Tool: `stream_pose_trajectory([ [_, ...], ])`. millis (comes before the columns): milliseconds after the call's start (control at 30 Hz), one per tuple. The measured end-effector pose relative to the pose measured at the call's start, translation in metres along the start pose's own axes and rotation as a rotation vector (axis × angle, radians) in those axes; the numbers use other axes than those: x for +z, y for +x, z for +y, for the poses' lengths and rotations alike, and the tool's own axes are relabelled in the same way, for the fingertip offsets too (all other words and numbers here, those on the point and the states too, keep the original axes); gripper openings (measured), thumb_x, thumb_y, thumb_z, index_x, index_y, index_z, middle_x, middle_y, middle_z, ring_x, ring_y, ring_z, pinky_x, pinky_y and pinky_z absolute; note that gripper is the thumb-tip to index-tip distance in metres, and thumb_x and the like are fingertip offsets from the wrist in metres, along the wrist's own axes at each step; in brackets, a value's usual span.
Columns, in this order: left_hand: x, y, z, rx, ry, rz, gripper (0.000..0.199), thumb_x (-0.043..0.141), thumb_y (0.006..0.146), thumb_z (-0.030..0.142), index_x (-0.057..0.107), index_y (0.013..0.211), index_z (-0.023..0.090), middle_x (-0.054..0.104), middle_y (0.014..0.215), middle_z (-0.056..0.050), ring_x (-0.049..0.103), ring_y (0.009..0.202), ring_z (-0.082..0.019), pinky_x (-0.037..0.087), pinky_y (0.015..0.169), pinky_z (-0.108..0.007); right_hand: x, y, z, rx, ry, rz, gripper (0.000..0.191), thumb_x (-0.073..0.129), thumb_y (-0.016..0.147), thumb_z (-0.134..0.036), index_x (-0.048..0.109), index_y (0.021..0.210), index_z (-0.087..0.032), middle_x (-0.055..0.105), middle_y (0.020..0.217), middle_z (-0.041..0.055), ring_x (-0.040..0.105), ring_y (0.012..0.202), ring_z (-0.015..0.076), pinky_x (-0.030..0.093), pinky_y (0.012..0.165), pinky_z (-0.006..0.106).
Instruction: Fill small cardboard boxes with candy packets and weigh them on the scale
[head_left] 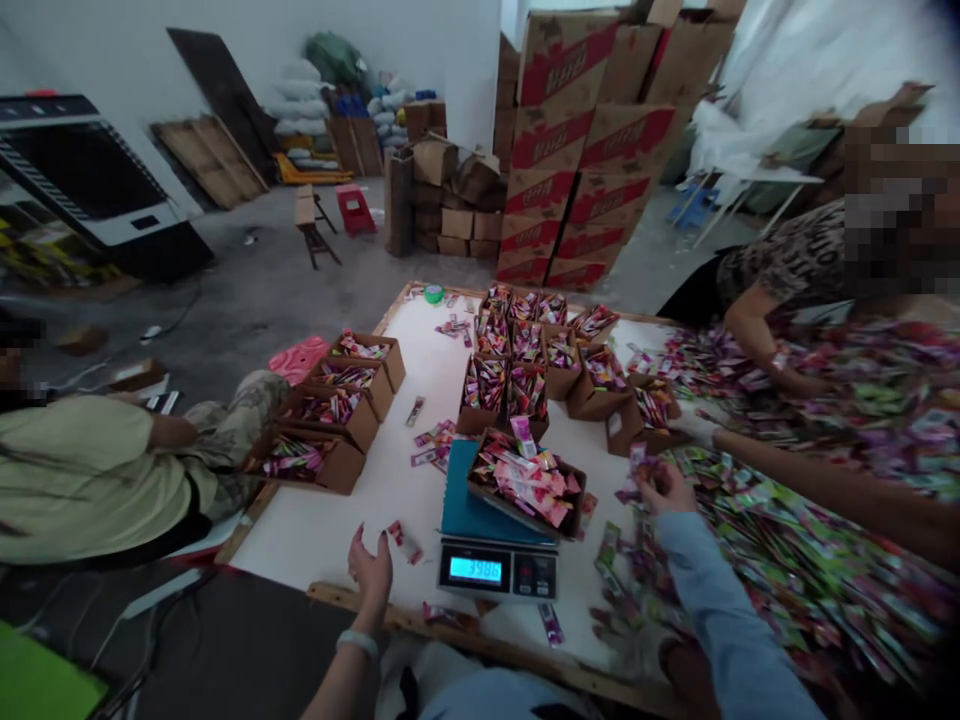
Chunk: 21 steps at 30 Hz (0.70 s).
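My left hand [371, 568] hovers over the white table [300, 530] left of the scale, its fingers apart and nothing in them. A blue-topped digital scale [499, 568] with a lit display stands in front of me. On it rests, slightly turned, an open cardboard box [525, 482] filled with pink and purple packets. My right hand [666, 488] is to the right of that box, its fingers pinched on a purple packet [640, 462] at the edge of the big packet pile [810, 560]. A loose red-and-white packet [406, 541] lies beside my left hand.
Filled boxes [491, 385] crowd the table's middle, others [330, 408] its left edge. People sit or lean at left and right; another person's arm [825, 490] reaches in from the right. Stacked cartons [551, 150] stand behind. Loose packets and green tape [433, 294] lie about.
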<state>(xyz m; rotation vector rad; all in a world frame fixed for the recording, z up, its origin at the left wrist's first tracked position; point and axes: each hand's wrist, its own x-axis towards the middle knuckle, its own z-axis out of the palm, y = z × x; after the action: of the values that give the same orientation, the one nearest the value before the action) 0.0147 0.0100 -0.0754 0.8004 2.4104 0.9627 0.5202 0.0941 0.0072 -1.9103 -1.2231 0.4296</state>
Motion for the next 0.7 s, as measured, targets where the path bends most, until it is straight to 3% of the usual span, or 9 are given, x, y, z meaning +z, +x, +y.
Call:
stream_pose_trajectory([
  [100, -0.001, 0.003, -0.003, -0.004, -0.018, 0.008, 0.055, 0.050, 0.082, 0.032, 0.046, 0.129, 0.005, 0.051, 0.132, -0.023, 0.043, 0.129, -0.031, 0.030, 0.109, -0.046, -0.008, 0.014, -0.033, -0.054, -0.070, -0.021, 0.025, 0.063, 0.058, -0.036, 0.059, 0.079, -0.022, 0.067, 0.068, 0.0023, 0.060, 0.062, 0.0172, 0.048, 0.059, 0.029],
  [200, -0.007, 0.007, -0.013, -0.024, -0.044, 0.032, 0.054, 0.051, 0.080, 0.032, 0.047, 0.128, 0.006, 0.053, 0.130, -0.023, 0.044, 0.128, -0.031, 0.032, 0.108, -0.046, -0.012, 0.018, -0.053, -0.047, -0.290, -0.047, 0.007, 0.062, 0.059, -0.028, 0.058, 0.062, -0.023, 0.061, 0.054, 0.0005, 0.054, 0.051, 0.0155, 0.043, 0.052, 0.027],
  [267, -0.012, 0.009, -0.022, -0.040, -0.061, 0.046, 0.054, 0.051, 0.079, 0.032, 0.048, 0.127, 0.008, 0.054, 0.129, -0.022, 0.045, 0.127, -0.032, 0.032, 0.108, -0.047, -0.014, 0.014, -0.062, -0.044, -0.406, -0.061, 0.007, 0.058, 0.062, -0.025, 0.056, 0.056, -0.023, 0.060, 0.051, 0.0020, 0.052, 0.048, 0.0159, 0.042, 0.051, 0.028],
  [367, -0.020, 0.013, -0.033, -0.043, -0.060, 0.049, 0.055, 0.050, 0.079, 0.033, 0.047, 0.128, 0.009, 0.054, 0.129, -0.021, 0.044, 0.128, -0.033, 0.033, 0.107, -0.048, -0.012, -0.001, -0.080, -0.133, -0.361, -0.013, 0.020, 0.049, 0.074, -0.032, 0.065, 0.075, -0.019, 0.067, 0.065, 0.0071, 0.060, 0.057, 0.0196, 0.046, 0.057, 0.030],
  [433, -0.021, 0.017, -0.033, -0.028, -0.059, 0.041, 0.055, 0.050, 0.079, 0.034, 0.047, 0.128, 0.008, 0.053, 0.130, -0.021, 0.044, 0.128, -0.033, 0.033, 0.107, -0.048, -0.006, -0.014, -0.102, -0.245, -0.232, -0.056, 0.034, 0.045, 0.081, -0.039, 0.066, 0.094, -0.016, 0.071, 0.077, 0.0089, 0.064, 0.067, 0.0212, 0.049, 0.063, 0.031],
  [533, -0.014, 0.022, -0.017, 0.032, -0.106, 0.025, 0.057, 0.049, 0.078, 0.035, 0.047, 0.127, 0.007, 0.053, 0.130, -0.022, 0.044, 0.127, -0.033, 0.032, 0.107, -0.048, 0.010, -0.032, -0.146, -0.401, -0.199, -0.294, 0.039, 0.045, 0.084, -0.041, 0.065, 0.106, -0.016, 0.071, 0.081, 0.0077, 0.065, 0.070, 0.0203, 0.051, 0.067, 0.030],
  [633, 0.003, 0.021, 0.014, 0.121, -0.200, -0.025, 0.056, 0.051, 0.078, 0.038, 0.047, 0.127, 0.012, 0.052, 0.130, -0.019, 0.043, 0.128, -0.031, 0.032, 0.107, -0.049, 0.036, -0.048, -0.182, -0.535, -0.453, -0.485, 0.036, 0.044, 0.086, -0.030, 0.065, 0.111, -0.016, 0.069, 0.091, 0.0113, 0.064, 0.081, 0.0222, 0.051, 0.074, 0.033],
  [700, 0.015, 0.015, 0.038, 0.171, -0.267, -0.085, 0.053, 0.051, 0.078, 0.038, 0.049, 0.126, 0.015, 0.052, 0.131, -0.016, 0.042, 0.128, -0.029, 0.033, 0.107, -0.049, 0.058, -0.057, -0.192, -0.637, -0.638, -0.626, 0.037, 0.042, 0.088, -0.024, 0.062, 0.117, -0.015, 0.065, 0.105, 0.0147, 0.060, 0.095, 0.0244, 0.048, 0.084, 0.036],
])
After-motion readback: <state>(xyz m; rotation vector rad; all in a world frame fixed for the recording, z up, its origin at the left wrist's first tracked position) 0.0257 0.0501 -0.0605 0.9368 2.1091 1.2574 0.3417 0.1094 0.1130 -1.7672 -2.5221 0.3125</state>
